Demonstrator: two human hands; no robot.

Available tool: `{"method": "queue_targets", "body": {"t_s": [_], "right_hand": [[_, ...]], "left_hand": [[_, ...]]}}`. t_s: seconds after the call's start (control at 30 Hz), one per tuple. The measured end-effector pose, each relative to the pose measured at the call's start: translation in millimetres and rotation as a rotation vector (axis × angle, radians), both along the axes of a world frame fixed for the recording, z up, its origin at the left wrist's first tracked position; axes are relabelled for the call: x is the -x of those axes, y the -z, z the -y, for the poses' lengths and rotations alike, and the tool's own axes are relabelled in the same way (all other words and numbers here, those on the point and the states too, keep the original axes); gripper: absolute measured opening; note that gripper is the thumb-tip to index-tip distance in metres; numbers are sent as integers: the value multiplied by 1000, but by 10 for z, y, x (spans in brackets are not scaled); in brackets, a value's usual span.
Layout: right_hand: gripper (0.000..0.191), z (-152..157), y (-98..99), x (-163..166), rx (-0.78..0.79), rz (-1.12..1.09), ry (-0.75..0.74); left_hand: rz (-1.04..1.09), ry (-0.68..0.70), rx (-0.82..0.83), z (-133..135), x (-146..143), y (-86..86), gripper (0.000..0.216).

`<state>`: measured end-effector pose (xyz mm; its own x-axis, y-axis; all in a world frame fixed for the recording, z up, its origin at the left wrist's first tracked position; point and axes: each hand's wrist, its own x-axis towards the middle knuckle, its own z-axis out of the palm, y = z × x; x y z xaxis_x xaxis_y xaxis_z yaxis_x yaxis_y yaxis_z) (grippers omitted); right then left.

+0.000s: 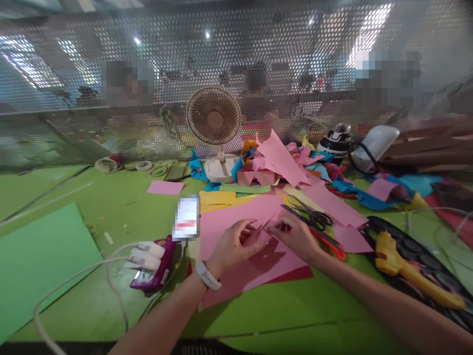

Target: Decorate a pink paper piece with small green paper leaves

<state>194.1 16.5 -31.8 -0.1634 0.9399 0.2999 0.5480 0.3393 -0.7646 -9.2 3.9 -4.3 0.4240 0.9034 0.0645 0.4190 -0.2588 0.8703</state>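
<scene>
My left hand (236, 244) and my right hand (295, 234) meet above a large pink paper sheet (229, 278). Between their fingertips they pinch a small piece of pink paper (272, 220), partly covered by the fingers. A white band sits on my left wrist. Under the large sheet show the edges of red paper (295, 275) and yellow paper (218, 198). Just beyond my right hand lie black-handled scissors (320, 218) and a dark, long blade-like tool with an orange-red part (332, 241).
A purple power strip (162, 266) with white chargers and a phone (186, 217) lie left, near a green sheet (44, 266). Behind stand a small fan (214, 118) and a heap of paper scraps (277, 158). A yellow glue gun (414, 276) rests on a black tray at right.
</scene>
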Motion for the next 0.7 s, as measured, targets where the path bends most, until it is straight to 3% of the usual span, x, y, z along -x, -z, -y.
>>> {"method": "queue_targets", "body": {"t_s": [0.13,0.3,0.47,0.53,0.63,0.7], "right_hand": [[12,15,-25,-7,-33,-8,13],[19,52,-69,-35,-18,-56,82],[23,188,-121,-4,232,-149,-137],[19,229,-159,-24,102,-105,-109],[8,220,-243,-114,-249,9,-58],[14,177,-292,-176,-357,80,-79]], "left_hand": [[229,25,266,-57,33,49,45],[391,-91,342,-89,47,34,45],[463,-108,385,-46,-8,16,45],[444,-107,369,-47,-9,20,42],[357,-49,336,-81,40,14,33],[280,39,316,-111,91,0,28]]}}
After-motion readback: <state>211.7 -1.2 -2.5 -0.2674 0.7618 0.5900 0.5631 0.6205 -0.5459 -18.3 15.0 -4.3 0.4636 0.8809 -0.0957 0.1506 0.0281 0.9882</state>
